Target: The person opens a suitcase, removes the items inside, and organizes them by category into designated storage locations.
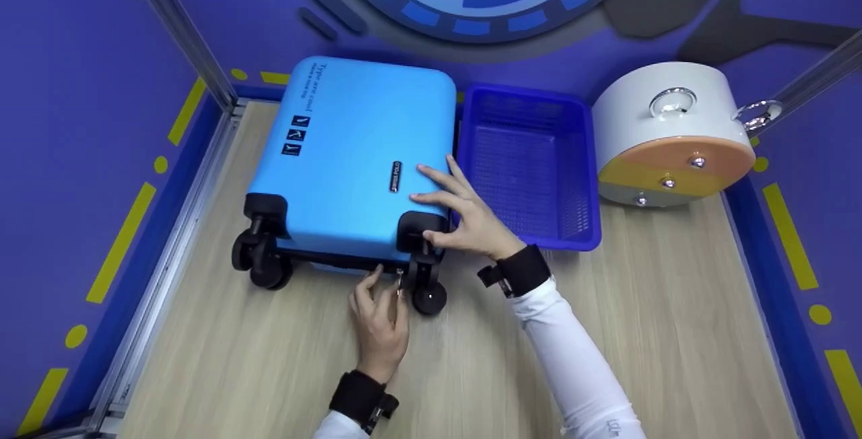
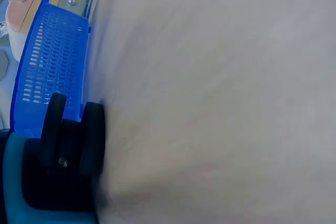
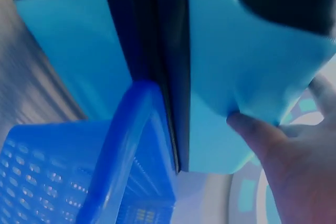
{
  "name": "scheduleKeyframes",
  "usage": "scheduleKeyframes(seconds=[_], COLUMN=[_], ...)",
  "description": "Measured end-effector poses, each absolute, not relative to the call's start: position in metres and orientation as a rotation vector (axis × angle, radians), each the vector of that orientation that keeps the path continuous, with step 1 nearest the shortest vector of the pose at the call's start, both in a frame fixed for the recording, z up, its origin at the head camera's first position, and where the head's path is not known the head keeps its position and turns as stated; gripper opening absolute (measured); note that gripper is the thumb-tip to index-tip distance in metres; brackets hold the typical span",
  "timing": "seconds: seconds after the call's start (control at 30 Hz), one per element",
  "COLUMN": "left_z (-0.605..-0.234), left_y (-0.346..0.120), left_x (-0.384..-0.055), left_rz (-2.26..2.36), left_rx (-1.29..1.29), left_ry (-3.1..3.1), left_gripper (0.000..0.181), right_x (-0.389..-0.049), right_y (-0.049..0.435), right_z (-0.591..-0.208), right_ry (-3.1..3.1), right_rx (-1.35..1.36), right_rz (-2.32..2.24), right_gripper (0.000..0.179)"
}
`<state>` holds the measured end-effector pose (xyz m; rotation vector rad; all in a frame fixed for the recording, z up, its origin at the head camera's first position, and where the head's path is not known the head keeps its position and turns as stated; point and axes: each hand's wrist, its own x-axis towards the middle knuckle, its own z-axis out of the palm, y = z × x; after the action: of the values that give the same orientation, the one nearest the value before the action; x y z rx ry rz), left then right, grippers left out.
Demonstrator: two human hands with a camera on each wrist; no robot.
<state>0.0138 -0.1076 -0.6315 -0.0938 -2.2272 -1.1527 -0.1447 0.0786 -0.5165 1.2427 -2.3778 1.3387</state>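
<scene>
A light blue suitcase (image 1: 363, 136) lies flat, its wheeled end toward me. Along that end runs a black zipper band (image 1: 330, 260), where a small metal zipper pull (image 1: 400, 280) hangs beside the near right wheel (image 1: 429, 297). My left hand (image 1: 382, 331) reaches up to the band and pinches the pull between thumb and fingers; the left wrist view does not show this hand. Spread over the suitcase's right corner, my right hand (image 1: 475, 220) rests its fingers on the shell, the thumb by the black corner guard (image 1: 414, 229). In the right wrist view, fingers (image 3: 257, 132) press the blue side.
A blue plastic basket (image 1: 596, 223) stands close against the suitcase's right side. Right of it is a white rounded container (image 1: 663, 99) with coloured drawer fronts and metal handles. Blue walls (image 1: 87, 89) enclose the wooden surface (image 1: 269, 358) at the left, back and right.
</scene>
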Motion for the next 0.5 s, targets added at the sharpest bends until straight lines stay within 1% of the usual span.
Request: scheduleKeyframes(seconds=[0.1,0.23,0.33,0.5], left_z=[-0.633,-0.635,-0.635,-0.632], left_y=[-0.109,-0.112,-0.113,-0.113], left_x=[0.013,0.010,0.008,0.004], left_rz=[-1.136,-1.108,-1.112,-1.115], left_rx=[-0.102,-0.111,-0.107,-0.064], left_ry=[-2.240,-2.252,-2.257,-2.265], left_gripper=[0.016,0.013,0.009,0.006], right_x=[-0.131,-0.113,-0.105,-0.099], right_y=[0.072,0.056,0.045,0.039], right_z=[-0.517,-0.515,-0.512,-0.508], right_ry=[-2.438,-2.542,-2.590,-2.642], right_rx=[1.105,0.919,0.857,0.822], right_rz=[1.255,1.119,1.072,1.083], right_gripper=[0.056,0.068,0.074,0.075])
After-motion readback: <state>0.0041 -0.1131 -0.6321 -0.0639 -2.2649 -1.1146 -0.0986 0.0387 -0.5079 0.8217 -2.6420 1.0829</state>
